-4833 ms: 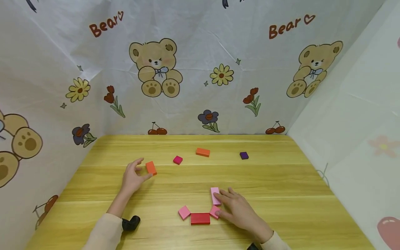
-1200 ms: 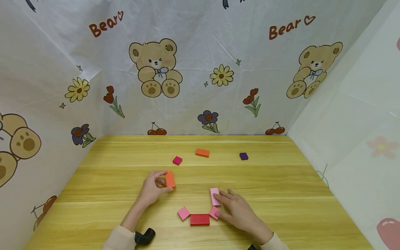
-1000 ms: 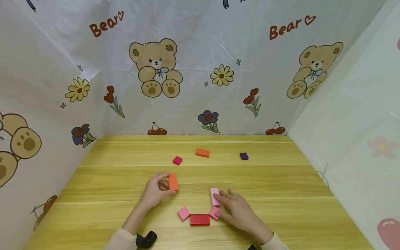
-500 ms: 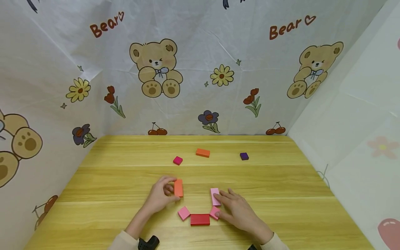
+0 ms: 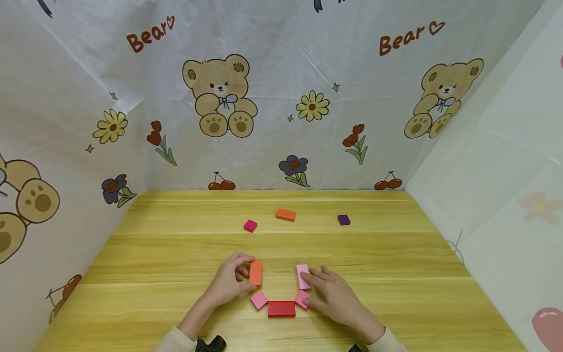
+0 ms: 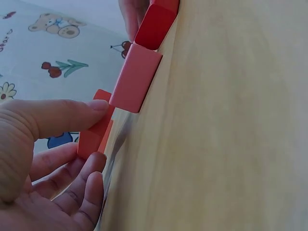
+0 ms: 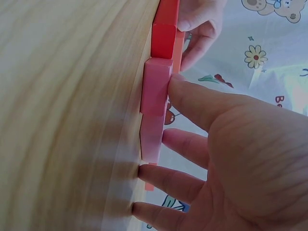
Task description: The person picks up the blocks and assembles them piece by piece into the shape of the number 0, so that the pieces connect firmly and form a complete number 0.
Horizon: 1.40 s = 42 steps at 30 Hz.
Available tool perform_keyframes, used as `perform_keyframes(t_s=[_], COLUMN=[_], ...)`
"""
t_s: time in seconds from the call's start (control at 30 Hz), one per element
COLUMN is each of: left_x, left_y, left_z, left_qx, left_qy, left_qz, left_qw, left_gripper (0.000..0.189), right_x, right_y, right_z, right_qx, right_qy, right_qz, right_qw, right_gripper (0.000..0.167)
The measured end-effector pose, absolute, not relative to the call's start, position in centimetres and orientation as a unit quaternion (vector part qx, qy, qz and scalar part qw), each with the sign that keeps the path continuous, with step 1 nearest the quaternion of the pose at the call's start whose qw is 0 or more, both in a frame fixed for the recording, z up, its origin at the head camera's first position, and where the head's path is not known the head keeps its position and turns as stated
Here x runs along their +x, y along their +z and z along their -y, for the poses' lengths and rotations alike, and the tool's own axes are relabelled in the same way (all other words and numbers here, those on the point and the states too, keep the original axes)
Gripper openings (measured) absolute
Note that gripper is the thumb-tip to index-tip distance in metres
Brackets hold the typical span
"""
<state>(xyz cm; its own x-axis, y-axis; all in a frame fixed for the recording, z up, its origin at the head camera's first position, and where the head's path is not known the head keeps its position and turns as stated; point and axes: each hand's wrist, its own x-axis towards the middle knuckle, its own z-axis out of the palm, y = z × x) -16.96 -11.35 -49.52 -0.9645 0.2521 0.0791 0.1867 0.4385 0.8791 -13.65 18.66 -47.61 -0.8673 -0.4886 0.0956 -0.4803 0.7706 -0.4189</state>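
In the head view my left hand [image 5: 227,281] pinches an orange rectangular block [image 5: 256,273] between thumb and fingers, its near end right by a small pink block [image 5: 259,300]. A red rectangular block [image 5: 281,309] lies flat, with that pink block at its left corner and another small pink block [image 5: 301,297] at its right corner. My right hand [image 5: 336,296] has its fingers spread; the index finger rests on a light pink rectangular block [image 5: 304,284] and the thumb touches the right small pink block. The left wrist view shows the thumb pressed on the orange block [image 6: 91,139].
Farther back on the wooden table [image 5: 387,254] lie a crimson block [image 5: 250,226], a second orange block [image 5: 286,215] and a dark purple block [image 5: 344,220]. A bear-printed cloth [image 5: 264,146] stands upright behind the table's far edge.
My left hand has brought the orange block from the left side rightward and nearer, turning it roughly parallel to the light pink block. The right hand has stayed in place.
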Motion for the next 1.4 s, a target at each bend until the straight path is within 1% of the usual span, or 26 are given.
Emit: perform_keyframes(t_s=[0.33, 0.6, 1.03, 1.4], left_x=[-16.87, -16.98, -16.92, -16.97], left_y=[-49.77, -50.2, -50.25, -50.44], left_z=[11.49, 11.52, 11.47, 11.55], left_qx=[0.146, 0.149, 0.15, 0.152], left_qy=[0.507, 0.497, 0.488, 0.488], left_qz=[-0.848, -0.854, -0.859, -0.859], left_qw=[0.044, 0.041, 0.045, 0.044], left_gripper=[0.061, 0.061, 0.061, 0.062], right_x=[-13.67, -13.7, -13.74, -13.72], right_y=[-47.49, -47.55, -47.86, -47.62], right_z=[-18.64, -18.65, -18.71, -18.6], right_qx=[-0.258, -0.257, -0.26, -0.257], right_qy=[-0.224, -0.229, -0.221, -0.228], right_qz=[-0.94, -0.939, -0.94, -0.939], right_qw=[0.014, 0.015, 0.001, 0.008], right_gripper=[0.056, 0.056, 0.055, 0.055])
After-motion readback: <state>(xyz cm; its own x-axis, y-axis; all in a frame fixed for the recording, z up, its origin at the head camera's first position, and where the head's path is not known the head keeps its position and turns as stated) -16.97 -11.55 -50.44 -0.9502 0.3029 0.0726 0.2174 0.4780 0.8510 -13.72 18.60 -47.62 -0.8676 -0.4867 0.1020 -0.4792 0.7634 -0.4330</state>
